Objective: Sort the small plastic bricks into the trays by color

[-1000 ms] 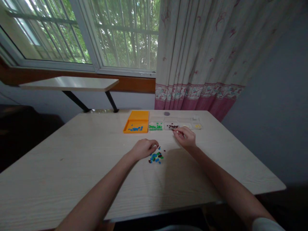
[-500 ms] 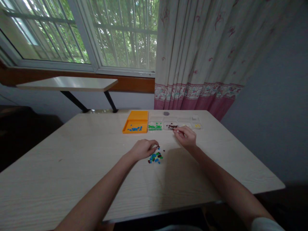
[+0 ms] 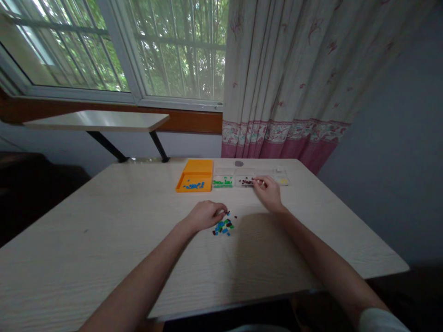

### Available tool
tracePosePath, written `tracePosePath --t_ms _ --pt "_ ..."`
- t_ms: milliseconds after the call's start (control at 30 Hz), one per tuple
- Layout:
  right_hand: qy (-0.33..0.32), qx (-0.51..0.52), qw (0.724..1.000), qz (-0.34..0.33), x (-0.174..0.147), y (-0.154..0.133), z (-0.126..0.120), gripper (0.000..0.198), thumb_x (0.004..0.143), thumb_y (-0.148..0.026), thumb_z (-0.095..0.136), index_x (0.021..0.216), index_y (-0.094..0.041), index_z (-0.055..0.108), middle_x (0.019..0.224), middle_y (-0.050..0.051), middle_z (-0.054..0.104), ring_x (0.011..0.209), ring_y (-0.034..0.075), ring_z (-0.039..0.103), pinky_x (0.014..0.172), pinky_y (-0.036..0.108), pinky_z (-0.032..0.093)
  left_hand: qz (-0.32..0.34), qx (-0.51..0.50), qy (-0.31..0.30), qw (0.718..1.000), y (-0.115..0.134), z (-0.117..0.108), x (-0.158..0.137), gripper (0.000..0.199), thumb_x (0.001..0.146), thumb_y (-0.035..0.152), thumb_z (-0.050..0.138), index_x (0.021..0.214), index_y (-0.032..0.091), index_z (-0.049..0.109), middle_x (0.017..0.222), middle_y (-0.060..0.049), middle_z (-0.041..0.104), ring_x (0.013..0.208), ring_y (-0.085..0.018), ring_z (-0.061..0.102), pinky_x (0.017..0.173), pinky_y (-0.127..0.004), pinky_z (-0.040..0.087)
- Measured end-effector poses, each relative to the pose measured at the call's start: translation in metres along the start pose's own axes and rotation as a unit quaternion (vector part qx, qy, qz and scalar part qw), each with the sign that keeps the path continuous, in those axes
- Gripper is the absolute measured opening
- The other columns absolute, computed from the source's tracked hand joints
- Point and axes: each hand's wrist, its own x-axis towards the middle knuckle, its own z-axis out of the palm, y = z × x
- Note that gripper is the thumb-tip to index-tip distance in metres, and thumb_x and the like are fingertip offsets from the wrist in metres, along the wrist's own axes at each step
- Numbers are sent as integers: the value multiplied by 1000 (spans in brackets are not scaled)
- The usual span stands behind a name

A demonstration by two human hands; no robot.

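Your right hand had moved slightly farther across the bench since the earlier frame, its fingertips now over the right part of the clear box with the brown pieces; your left hand had stayed almost where it was.

You had the fingertips of the right hand drawn together, but they were too small in view to tell whether they gripped a piece. Your left hand rested with curled fingers, thumb and forefinger close to a couple of small pieces; you could not tell from this view whether it pinched one.

The mixed pile lay just beside the left hand, to its right and toward you, so the left was clearly the nearer. From the right hand the pile lay to the left and toward you, well apart. It was a loose heap with no clear long axis, and one dark piece sat alone on its right.

Beyond the hands the boxes ran left to right: the orange box with blue pieces, then green, brown and, at the far right, yellow pieces. The bench's near edge was well apart from the pile, and its top stretched widest on your left.
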Motion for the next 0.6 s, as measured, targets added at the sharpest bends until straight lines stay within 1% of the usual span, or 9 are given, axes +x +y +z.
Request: tracePosePath --t_ms 133,200,267,367,467,533,600 --pt "-29 -47 997 57 5 15 14 18 75 -30 49 77 -18 63 68 1 58 67 14 54 65 25 40 -5 3 1 1000 0 -1 0 28 79 34 41 96 25 60 67 -1 63 61 -13 56 57 -20 35" --pt "-54 -64 994 70 6 20 18 19 75 -28 48 80 -18 64 70 2 59 69 14 54 66 25 40 -10 -1 -1 1000 -1 -1 0 28 79 34 41 96 25 61 67 -1 64 61 -13 56 57 -20 36" --pt "-76 -70 992 67 5 22 19 20 76 -27 47 84 -19 64 73 3 60 71 15 55 68 25 41 -13 -14 0 1000 -2 -1 0 28 79 34 41 96 25 62 69 -1 64 62 -13 56 58 -21 36" --pt "-97 -57 993 39 1 18 17 21 77 -25 47 86 -19 64 75 3 61 71 14 55 68 25 42 -15 -69 11 997 -4 0 0 28 79 34 42 93 23 63 73 -2 65 64 -12 55 58 -20 35" --pt "-120 -24 992 -16 -8 6 15 19 78 -23 46 87 -19 63 78 3 61 70 13 56 68 24 43 -46 -167 54 983 -5 3 3 29 78 37 45 87 18 65 64 -1 61 55 -10 49 51 -18 32" --pt "-136 3 989 -65 -16 -6 13 19 78 -22 46 89 -20 62 80 3 61 72 12 56 69 23 43 -78 -246 98 961 -5 8 7 33 76 41 47 84 14 65 54 1 54 48 -8 42 46 -18 27" --pt "-149 29 982 -114 -24 -19 12 21 79 -22 47 94 -21 61 79 3 62 72 11 56 69 22 43 -97 -327 131 931 -6 13 10 35 74 43 50 81 11 64 52 1 51 46 -7 38 44 -18 25"
